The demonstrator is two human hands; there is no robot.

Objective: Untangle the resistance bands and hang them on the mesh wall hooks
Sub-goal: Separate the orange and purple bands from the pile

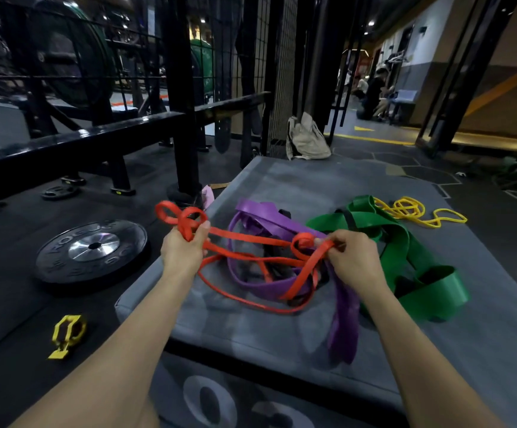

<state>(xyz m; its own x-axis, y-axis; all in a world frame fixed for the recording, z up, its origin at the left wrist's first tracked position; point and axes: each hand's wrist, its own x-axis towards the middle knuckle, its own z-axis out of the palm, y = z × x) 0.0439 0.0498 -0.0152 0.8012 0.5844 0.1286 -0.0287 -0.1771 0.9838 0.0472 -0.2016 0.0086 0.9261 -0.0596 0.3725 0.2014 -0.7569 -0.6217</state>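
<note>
A red resistance band [251, 239] is stretched between both hands above a grey padded box [282, 329]. My left hand [183, 251] grips a bunch of its loops at the left. My right hand [353, 257] pinches another loop of it at the right. Slack red strands hang down and wind through a purple band [269, 223] lying in a heap under them. A wide green band [405, 242] lies to the right, and a thin yellow band [411, 211] is coiled behind it. The black mesh wall [285, 72] stands beyond the box.
A black weight plate [93, 251] lies flat on the floor to the left, with a yellow barbell clip [65, 335] nearer me. A black rack frame [183, 103] rises at the left. A beige bag [306, 140] leans at the mesh's foot. People sit far back right.
</note>
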